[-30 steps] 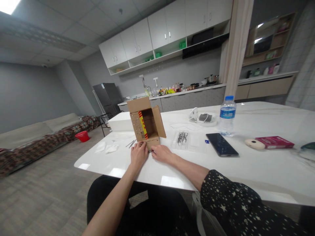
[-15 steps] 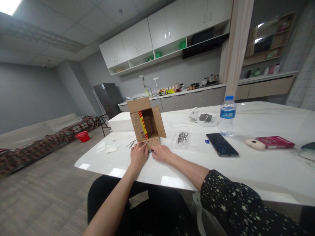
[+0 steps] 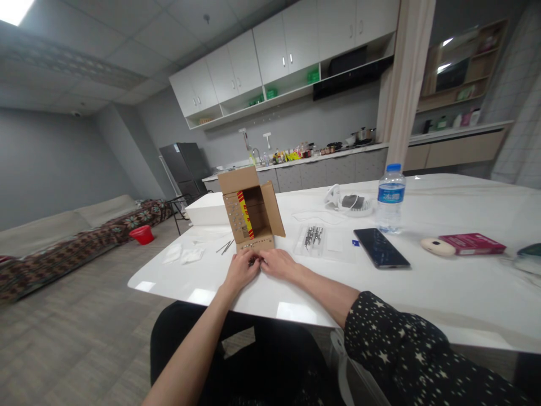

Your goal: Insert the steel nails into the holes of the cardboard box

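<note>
My left hand (image 3: pixel 242 269) and my right hand (image 3: pixel 277 263) meet at the front of an open cardboard box (image 3: pixel 236 221). Their fingers are bent and pressed together around something too small and hidden to name. Just behind the fingertips lies the box's front flap (image 3: pixel 265 244), with a row of small dots along it. More small shiny pieces dot the box's left side, beside a red and yellow strip (image 3: pixel 245 215). Thin metal tools (image 3: pixel 227 247) rest left of the box. To its right, a clear plastic tray (image 3: pixel 300 248) holds several metal clips (image 3: pixel 313 237).
White tissues (image 3: pixel 192 255) lie at the left. On the right are a phone (image 3: pixel 381 248), a water bottle (image 3: pixel 389 206), a cream rounded object (image 3: pixel 438 247) and a dark red box (image 3: pixel 477 245). A white device (image 3: pixel 357 208) with a cord sits behind the tray.
My left hand has moved right and slightly toward me, from the flap to my right hand's fingertips. More of the flap and the thin metal tools shows. My right hand has barely moved.
</note>
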A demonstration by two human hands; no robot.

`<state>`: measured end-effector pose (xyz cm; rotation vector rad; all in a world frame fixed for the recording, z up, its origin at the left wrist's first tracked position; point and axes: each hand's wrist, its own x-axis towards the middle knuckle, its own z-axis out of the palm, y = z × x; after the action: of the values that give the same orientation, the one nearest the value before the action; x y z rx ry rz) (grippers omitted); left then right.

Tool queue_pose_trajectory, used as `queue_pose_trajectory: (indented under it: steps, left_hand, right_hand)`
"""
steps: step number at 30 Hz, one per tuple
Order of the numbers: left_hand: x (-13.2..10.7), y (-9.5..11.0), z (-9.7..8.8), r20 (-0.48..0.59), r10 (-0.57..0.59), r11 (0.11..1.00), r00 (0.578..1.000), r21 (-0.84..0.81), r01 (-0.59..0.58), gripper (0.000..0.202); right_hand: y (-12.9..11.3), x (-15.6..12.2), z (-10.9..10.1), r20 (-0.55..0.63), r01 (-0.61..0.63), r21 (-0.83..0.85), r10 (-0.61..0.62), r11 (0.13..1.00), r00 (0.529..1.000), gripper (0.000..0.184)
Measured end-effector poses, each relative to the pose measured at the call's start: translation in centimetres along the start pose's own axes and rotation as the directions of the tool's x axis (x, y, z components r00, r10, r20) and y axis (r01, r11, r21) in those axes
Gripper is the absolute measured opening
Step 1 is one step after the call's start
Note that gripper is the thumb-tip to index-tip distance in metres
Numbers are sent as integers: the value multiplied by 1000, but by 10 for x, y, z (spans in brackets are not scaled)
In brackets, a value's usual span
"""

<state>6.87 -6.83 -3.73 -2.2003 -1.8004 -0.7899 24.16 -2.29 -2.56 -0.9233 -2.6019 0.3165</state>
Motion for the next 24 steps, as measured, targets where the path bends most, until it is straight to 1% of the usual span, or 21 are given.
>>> queue_pose_trajectory:
  steps: [7, 12, 18, 24]
  left_hand:
    - [1, -6, 4, 5, -49, 999, 999, -7, 49, 6]
    - [0, -9, 7, -28, -63, 998, 998, -29, 63, 6]
    - [-1, -12, 7, -95, -73, 994, 993, -92, 64, 13]
    - [0, -14, 5, -233, -106, 987, 967, -139, 75, 11]
  right_hand:
    - [-2, -2, -2, -5, -8, -9, 8, 1000, 1000, 31]
    - [0, 0, 1, -6, -13, -11, 13, 1000, 1000, 31]
    - [3, 1, 3, -8, -10, -16, 10, 1000, 1000, 31]
    - [1, 0, 2, 3, -16, -29, 16, 999, 1000, 31]
